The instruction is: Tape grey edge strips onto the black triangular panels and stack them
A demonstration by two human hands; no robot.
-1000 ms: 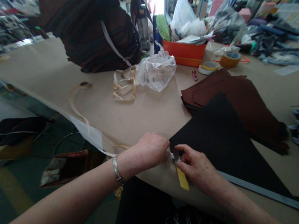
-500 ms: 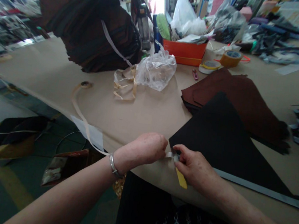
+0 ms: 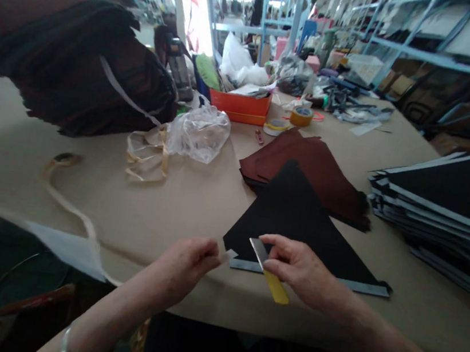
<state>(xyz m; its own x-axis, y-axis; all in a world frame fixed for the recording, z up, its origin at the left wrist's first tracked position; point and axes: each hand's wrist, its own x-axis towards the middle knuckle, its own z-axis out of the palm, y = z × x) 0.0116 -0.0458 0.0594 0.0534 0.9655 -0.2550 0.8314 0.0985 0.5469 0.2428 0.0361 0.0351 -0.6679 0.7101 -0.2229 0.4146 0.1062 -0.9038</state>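
Head view: both hands work low at the near edge of the tan bench (image 3: pixel 188 204). The left hand (image 3: pixel 189 262) comes in from the near left, with the forearm rising on a diagonal and the knuckles up. Its grip is pressed together, thumb and forefinger pinching the loose end of a thin pale tape strip (image 3: pixel 228 254).

The right hand (image 3: pixel 303 268) comes in from the near right, palm down. Its grip is closed on a flat tool with a metal blade and a yellow handle (image 3: pixel 269 268). The blade points far-left and the handle sticks out to the near side. The blade lies at the near-left corner of a black triangular sheet (image 3: pixel 293 224), which lies flat on the bench just beyond both hands. A grey band (image 3: pixel 333 281) runs along its near edge to the right.

A pile of brown sheets (image 3: pixel 310 163) lies under the far side of the black sheet. A tall stack of black sheets with grey edges (image 3: pixel 450 216) is at the right, cut off by the frame. Farther left are:
- a crumpled clear plastic bag (image 3: pixel 199 134)
- beige ribbon loops (image 3: pixel 146 158) just beside the bag
- an orange box (image 3: pixel 239 106)
- a large dark brown bundle (image 3: pixel 72 62)

The right fingers cover the middle of the tool. Whether the pale strip joins the grey band is hard to tell. The far shelves are blurred.
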